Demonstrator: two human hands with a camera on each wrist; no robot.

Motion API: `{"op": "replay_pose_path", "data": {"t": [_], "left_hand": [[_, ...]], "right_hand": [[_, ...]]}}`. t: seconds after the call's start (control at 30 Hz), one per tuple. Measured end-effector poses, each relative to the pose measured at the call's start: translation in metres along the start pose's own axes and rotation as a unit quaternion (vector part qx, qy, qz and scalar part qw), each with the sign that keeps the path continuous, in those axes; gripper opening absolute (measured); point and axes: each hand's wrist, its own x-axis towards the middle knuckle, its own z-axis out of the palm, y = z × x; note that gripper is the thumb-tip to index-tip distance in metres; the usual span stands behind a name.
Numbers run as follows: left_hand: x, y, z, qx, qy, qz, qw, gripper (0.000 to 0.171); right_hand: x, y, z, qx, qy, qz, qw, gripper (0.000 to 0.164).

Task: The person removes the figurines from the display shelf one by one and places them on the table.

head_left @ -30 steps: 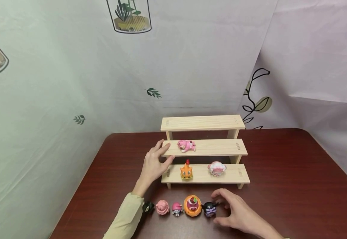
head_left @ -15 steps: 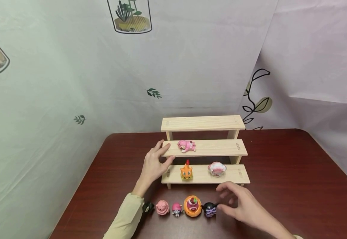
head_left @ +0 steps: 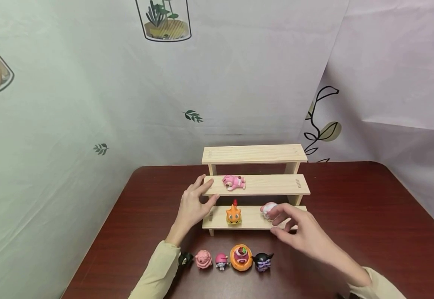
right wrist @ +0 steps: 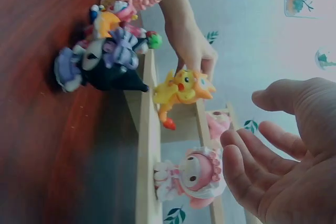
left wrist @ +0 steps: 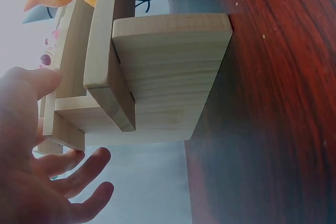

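My left hand (head_left: pixel 192 205) holds the left end of the middle board of a three-step wooden display stand (head_left: pixel 269 185); the left wrist view shows its thumb and a finger about the board (left wrist: pixel 55 119). My right hand (head_left: pixel 301 232), fingers spread and loosely curved, hovers before the lowest step, beside a pink-and-white hooded figurine (right wrist: pixel 194 174). It holds nothing, and partly covers that figurine in the head view. An orange dragon-like figurine (head_left: pixel 233 215) stands on the same step. A pink bear figurine (head_left: pixel 233 182) lies on the middle step.
Along the table front runs a row: a dark figurine (head_left: pixel 185 259) partly behind the left sleeve, a pink figurine (head_left: pixel 203 259), a small pink-capped figurine (head_left: pixel 221 262), an orange round piece with a strawberry top (head_left: pixel 235 265), and a black-and-purple figurine (head_left: pixel 262 262).
From beside the black-and-purple figurine, my right hand has moved up and forward to the hooded figurine, without carrying anything. My left hand stays on the stand.
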Motion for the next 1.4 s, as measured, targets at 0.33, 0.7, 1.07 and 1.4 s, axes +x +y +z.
{"op": "replay_pose_path", "data": {"t": [0.33, 0.7, 1.07, 1.4], "left_hand": [[0.001, -0.001, 0.002, 0.002, 0.004, 0.008, 1.0000, 0.049], [0.001, -0.002, 0.001, 0.002, 0.002, 0.012, 0.9999, 0.048], [0.001, -0.001, 0.000, 0.001, -0.001, 0.010, 0.9999, 0.048], [0.001, -0.002, 0.001, 0.001, 0.001, 0.010, 0.9999, 0.047]], "right_hand": [[0.026, 0.005, -0.002, -0.007, 0.007, 0.014, 1.000, 0.029], [0.046, 0.010, -0.002, 0.009, -0.012, 0.063, 0.998, 0.028], [0.063, 0.013, -0.001, 0.016, -0.029, 0.095, 0.995, 0.027], [0.077, 0.016, 0.003, -0.014, -0.041, 0.108, 0.993, 0.030]]}}
